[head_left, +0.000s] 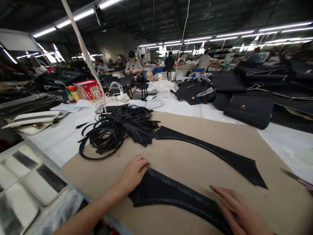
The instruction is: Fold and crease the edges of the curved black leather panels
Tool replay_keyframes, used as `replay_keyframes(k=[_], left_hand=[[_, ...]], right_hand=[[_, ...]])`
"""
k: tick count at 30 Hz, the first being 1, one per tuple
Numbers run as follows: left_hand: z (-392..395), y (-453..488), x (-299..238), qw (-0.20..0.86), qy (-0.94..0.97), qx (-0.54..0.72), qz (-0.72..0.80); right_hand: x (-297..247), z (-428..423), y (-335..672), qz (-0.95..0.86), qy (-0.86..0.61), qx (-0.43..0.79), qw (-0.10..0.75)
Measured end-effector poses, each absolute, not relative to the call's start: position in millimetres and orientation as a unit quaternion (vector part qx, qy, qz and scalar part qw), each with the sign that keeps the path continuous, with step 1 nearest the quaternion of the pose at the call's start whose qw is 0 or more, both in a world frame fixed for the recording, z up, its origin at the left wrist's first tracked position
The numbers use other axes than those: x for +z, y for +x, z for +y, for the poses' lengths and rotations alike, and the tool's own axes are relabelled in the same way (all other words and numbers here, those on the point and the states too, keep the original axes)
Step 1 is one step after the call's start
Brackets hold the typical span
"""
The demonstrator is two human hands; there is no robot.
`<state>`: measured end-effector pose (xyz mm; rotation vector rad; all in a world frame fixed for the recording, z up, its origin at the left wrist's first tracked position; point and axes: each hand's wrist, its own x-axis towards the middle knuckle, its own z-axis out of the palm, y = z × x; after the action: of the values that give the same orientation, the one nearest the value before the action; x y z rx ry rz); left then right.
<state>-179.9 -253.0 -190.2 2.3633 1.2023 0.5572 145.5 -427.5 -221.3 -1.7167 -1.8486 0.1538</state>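
Note:
A long, curved black panel, of leather or fabric, lies flat on the brown board before me. Shiny streaks run along both its long edges. My left hand is at its upper left corner, fingers curled down and pinching the edge. Over the panel's right end lies my right hand, fingers stretched out and somewhat blurred; its thumb is not clearly visible. A second curved black panel rests farther back on the board. Touching that panel's left tip is a heap of thin black strips.
Scissors lie at the right edge. Black bags are piled at back right. White panels with dark bands sit at lower left. A pale cord hangs down near the strips. A red box stands behind; people work farther off.

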Motion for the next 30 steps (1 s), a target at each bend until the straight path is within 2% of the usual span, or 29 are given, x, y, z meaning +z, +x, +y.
replay_keyframes(k=[4, 10, 22, 30], left_hand=[[-242, -176, -181, 0.225, 0.865, 0.155, 0.421], [-237, -177, -174, 0.23, 0.885, 0.109, 0.389], [-231, -172, -173, 0.223, 0.907, 0.084, 0.348], [-235, -171, -168, 0.171, 0.932, 0.062, 0.314]], right_hand=[[-194, -364, 53, -0.733, -0.631, 0.134, 0.215], [-182, -319, -9, -0.722, -0.675, 0.092, 0.122], [-184, -309, -11, -0.708, -0.685, 0.117, 0.122], [-190, -309, -6, -0.721, -0.652, 0.159, 0.172]])
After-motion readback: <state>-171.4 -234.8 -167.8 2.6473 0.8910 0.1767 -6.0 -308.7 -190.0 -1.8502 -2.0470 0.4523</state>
